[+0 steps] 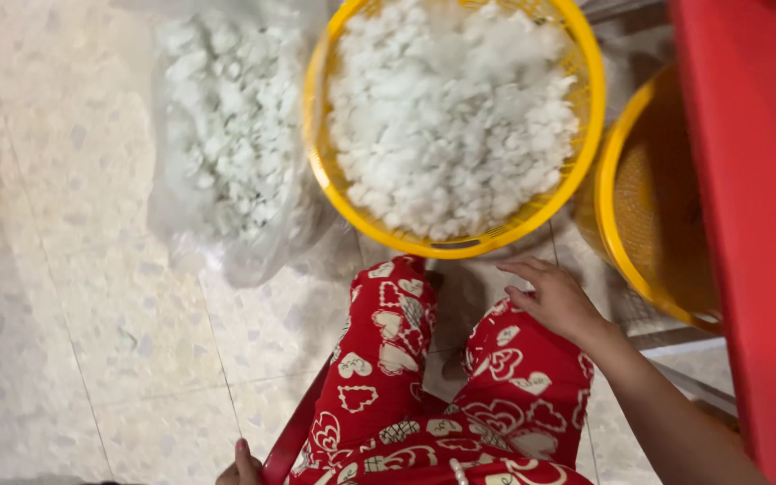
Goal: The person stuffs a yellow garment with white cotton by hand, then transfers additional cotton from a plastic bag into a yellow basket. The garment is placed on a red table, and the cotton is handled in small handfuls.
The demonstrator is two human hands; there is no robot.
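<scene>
A home floor used as an informal workspace: pale speckled floor tiles (pixel 74 269), a yellow mesh basket (pixel 586 135) and clear plastic bag (pixel 226 153) of white fluffy pieces, a red plastic seat edge (pixel 294 436).

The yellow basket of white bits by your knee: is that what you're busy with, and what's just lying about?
In hand:
- yellow basket of white pieces
- right hand, resting on the knee nearest it
- left hand, on the red seat edge

Lying about:
- clear bag of white pieces
- empty yellow basket
- red panel
</scene>
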